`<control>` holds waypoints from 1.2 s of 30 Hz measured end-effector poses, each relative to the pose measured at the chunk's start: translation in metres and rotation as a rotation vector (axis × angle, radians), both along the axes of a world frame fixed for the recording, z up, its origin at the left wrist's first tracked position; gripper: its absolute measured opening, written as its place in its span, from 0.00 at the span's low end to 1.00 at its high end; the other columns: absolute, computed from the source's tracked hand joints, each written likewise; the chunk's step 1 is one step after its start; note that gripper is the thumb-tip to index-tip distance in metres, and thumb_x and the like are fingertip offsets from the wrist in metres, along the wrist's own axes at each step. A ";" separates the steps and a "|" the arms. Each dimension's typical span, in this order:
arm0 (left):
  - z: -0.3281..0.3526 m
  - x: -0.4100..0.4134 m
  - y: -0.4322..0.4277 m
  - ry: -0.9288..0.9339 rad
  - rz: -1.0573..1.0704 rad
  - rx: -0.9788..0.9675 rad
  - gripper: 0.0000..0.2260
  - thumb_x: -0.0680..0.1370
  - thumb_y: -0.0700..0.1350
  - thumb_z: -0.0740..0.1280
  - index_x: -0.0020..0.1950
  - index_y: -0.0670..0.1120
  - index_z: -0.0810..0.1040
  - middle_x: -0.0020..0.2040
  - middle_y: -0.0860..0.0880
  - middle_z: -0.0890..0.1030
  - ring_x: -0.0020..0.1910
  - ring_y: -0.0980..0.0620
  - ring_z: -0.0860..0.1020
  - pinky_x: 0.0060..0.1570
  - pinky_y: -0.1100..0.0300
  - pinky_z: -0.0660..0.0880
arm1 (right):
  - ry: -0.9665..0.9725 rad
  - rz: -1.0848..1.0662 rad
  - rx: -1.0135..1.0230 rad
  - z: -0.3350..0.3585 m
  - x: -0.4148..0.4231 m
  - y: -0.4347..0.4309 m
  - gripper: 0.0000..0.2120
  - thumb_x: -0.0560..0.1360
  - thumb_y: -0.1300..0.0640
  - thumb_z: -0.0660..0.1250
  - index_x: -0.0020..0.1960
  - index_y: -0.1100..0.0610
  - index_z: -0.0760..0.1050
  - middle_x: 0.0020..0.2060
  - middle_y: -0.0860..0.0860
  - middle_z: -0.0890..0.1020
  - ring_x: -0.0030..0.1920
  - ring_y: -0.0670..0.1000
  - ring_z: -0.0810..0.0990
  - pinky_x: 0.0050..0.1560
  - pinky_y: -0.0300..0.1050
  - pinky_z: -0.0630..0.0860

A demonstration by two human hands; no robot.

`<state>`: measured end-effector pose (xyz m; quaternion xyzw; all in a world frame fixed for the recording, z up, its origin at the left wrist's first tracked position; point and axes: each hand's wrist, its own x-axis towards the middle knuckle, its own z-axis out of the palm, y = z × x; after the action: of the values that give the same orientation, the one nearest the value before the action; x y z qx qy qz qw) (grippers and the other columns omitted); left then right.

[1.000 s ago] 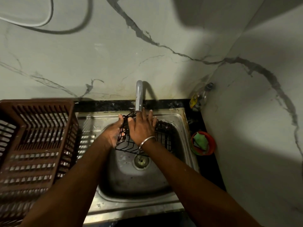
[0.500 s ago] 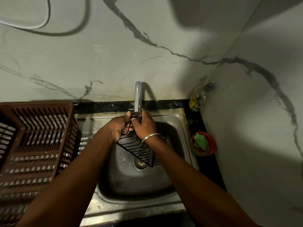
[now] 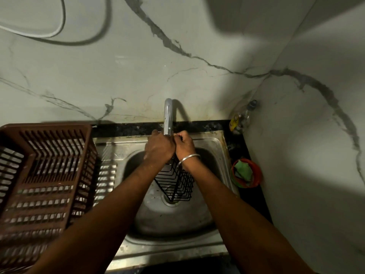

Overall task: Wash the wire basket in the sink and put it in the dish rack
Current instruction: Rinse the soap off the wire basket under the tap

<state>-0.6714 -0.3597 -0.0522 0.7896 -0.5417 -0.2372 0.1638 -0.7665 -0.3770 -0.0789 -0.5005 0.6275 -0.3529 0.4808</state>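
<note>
A black wire basket (image 3: 178, 183) hangs tilted over the steel sink (image 3: 209, 143), its low end above the drain. My left hand (image 3: 159, 148) and my right hand (image 3: 184, 144) meet at its upper end, just under the faucet spout (image 3: 168, 117). My right hand's fingers curl round the top wire; a silver bangle sits on that wrist. My left hand covers the basket's upper edge, and its fingers are hidden behind the hand. The brown plastic dish rack (image 3: 45, 175) stands left of the sink.
A red bowl with a green cloth (image 3: 245, 173) sits on the dark counter right of the sink. A clear bottle (image 3: 241, 119) stands in the back corner. Marble walls close in behind and on the right. A cable (image 3: 59, 34) loops on the wall.
The basket has swung from lying flat under my hands to hanging steeply down toward the drain. Both hands rose and closed together under the spout.
</note>
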 end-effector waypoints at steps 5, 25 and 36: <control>0.007 -0.014 -0.001 0.160 0.094 -0.134 0.15 0.84 0.52 0.67 0.65 0.44 0.80 0.58 0.42 0.82 0.59 0.41 0.80 0.55 0.49 0.76 | 0.032 -0.034 0.051 -0.001 -0.009 0.002 0.10 0.83 0.47 0.63 0.50 0.54 0.75 0.46 0.54 0.83 0.48 0.55 0.81 0.54 0.57 0.80; -0.004 0.000 0.020 0.005 -0.294 -0.261 0.06 0.84 0.45 0.68 0.58 0.44 0.82 0.50 0.41 0.85 0.48 0.42 0.84 0.47 0.52 0.78 | -0.231 -0.040 -0.013 -0.027 -0.024 0.020 0.05 0.82 0.59 0.66 0.50 0.60 0.74 0.42 0.53 0.79 0.43 0.50 0.76 0.47 0.45 0.75; 0.002 -0.002 0.013 0.917 -0.065 -0.177 0.05 0.84 0.43 0.70 0.54 0.45 0.85 0.36 0.51 0.83 0.32 0.55 0.77 0.29 0.61 0.72 | -0.355 -0.071 -0.029 -0.032 -0.043 0.025 0.04 0.78 0.55 0.68 0.46 0.54 0.76 0.43 0.52 0.81 0.47 0.52 0.78 0.54 0.55 0.75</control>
<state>-0.6739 -0.3463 -0.0502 0.5689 -0.4561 -0.5196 0.4453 -0.8097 -0.3518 -0.1108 -0.4147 0.5448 -0.4615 0.5641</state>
